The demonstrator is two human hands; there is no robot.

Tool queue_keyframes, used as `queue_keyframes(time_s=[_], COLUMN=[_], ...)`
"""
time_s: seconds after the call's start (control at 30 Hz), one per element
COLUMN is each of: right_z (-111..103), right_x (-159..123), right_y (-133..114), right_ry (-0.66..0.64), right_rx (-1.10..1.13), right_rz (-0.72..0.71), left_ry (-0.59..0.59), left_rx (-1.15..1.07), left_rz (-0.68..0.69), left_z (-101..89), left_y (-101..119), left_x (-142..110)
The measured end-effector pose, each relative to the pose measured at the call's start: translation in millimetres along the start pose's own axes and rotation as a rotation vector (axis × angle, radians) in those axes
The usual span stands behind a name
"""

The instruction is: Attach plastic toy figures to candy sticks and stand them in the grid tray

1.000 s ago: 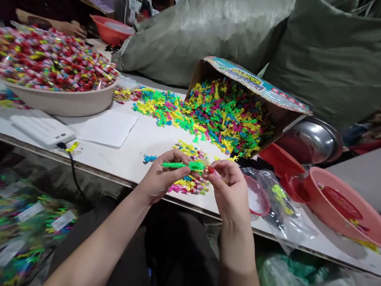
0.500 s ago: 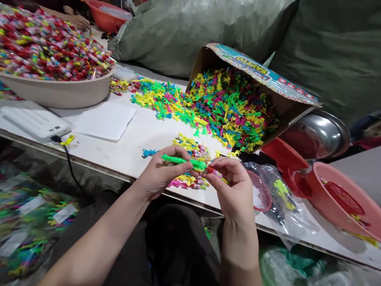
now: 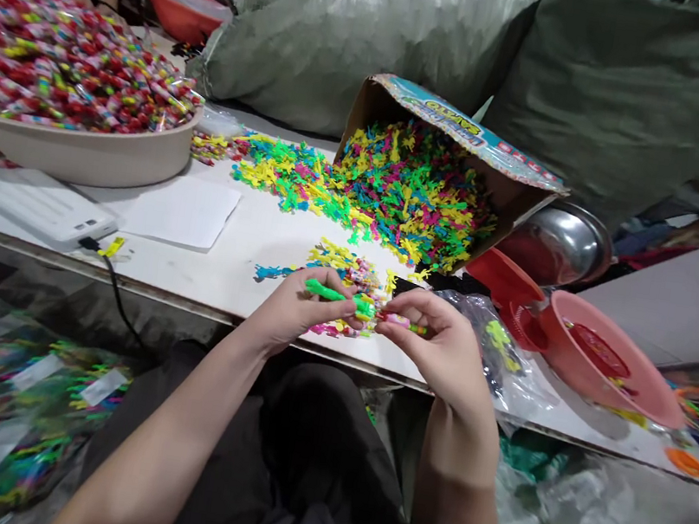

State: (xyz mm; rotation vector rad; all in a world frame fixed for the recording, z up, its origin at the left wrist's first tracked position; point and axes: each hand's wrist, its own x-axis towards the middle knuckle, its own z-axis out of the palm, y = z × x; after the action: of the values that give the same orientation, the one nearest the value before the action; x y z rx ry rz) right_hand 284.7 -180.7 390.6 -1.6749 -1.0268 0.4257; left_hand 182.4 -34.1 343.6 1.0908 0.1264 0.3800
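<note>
Green toy [image 3: 366, 306] partly hides the small pile [image 3: 335, 256] before the carton [image 3: 459, 122].

The left forearm [image 3: 175, 415] and right forearm [image 3: 466, 472] are extended forward, bared and angled inward. The left hand [image 3: 296, 311] and right hand [image 3: 440, 337] are held close together, fingertips [image 3: 346, 306] facing each other across a narrow gap. In each, the thumb [image 3: 404, 337] is opposed to curled fingers [image 3: 423, 301] in a pinch.
</note>
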Motion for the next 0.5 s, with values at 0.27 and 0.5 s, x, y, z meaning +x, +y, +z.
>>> queue_keyframes(time_s=[0.27, 0.5], right_z=[3.9, 2.1], right_x=[-5.0, -7.8], right_y=[-6.1, -5.8], right_ry=[0.01, 0.036], right_rx=[-0.026, -0.09], right_rz=[0.055, 0.032], left_ry=[0.04, 0.005], left_rx=[0.17, 0.17], left_rz=[-0.029, -0.105], left_z=[-1.3, -1.9], left_y=[-5.5, -5.7], left_x=[-6.4, -7.4])
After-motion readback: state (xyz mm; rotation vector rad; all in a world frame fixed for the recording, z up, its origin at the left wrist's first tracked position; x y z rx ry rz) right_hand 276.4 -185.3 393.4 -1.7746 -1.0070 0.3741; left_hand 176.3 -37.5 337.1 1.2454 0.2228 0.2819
